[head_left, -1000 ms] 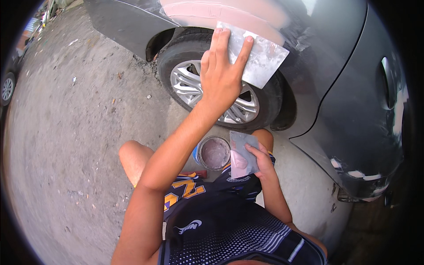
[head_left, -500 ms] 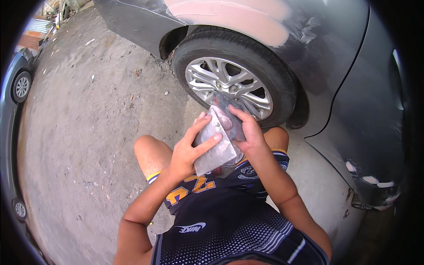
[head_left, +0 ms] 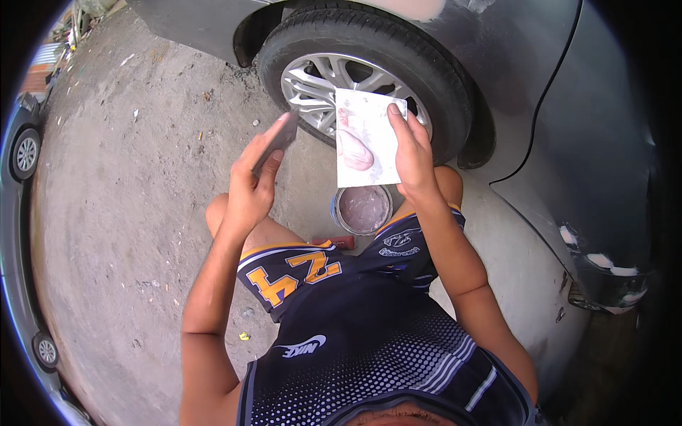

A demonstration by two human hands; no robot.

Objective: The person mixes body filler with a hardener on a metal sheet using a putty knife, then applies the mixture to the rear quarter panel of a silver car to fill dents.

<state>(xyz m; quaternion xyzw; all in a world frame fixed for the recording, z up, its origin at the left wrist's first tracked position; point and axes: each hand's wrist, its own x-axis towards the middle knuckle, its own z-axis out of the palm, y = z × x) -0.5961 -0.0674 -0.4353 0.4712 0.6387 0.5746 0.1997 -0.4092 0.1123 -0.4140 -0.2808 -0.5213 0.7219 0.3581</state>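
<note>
Out to the left, my left hand (head_left: pixel 249 183) grips a thin flat grey spreader (head_left: pixel 278 144), seen nearly edge-on and a little blurred. My right hand (head_left: pixel 418 157) holds a square, pale, flat mixing plate (head_left: pixel 380 131) by its right edge, thumb on top. On that plate sits a smooth mound of pink putty (head_left: pixel 355 151), with smears around it. An uncovered round can (head_left: pixel 364 211) of greyish-pink paste stands on the ground between my knees, just below the plate. Beside it lies a dark red object (head_left: pixel 335 243), possibly a tube, partly hidden by my shorts.
Ahead is a car wheel (head_left: pixel 320 85) with silver spokes, under a dark grey body panel (head_left: pixel 518 64) patched with pink filler (head_left: pixel 419 7). The car's side runs down the right. Rough concrete ground (head_left: pixel 142 213) spreads left, with another parked car (head_left: pixel 25 234) at the far left.
My hands have moved apart: the left one took the spreader away leftward, while the right raised and tilted the plate, showing its face. The can beneath has come into view.
</note>
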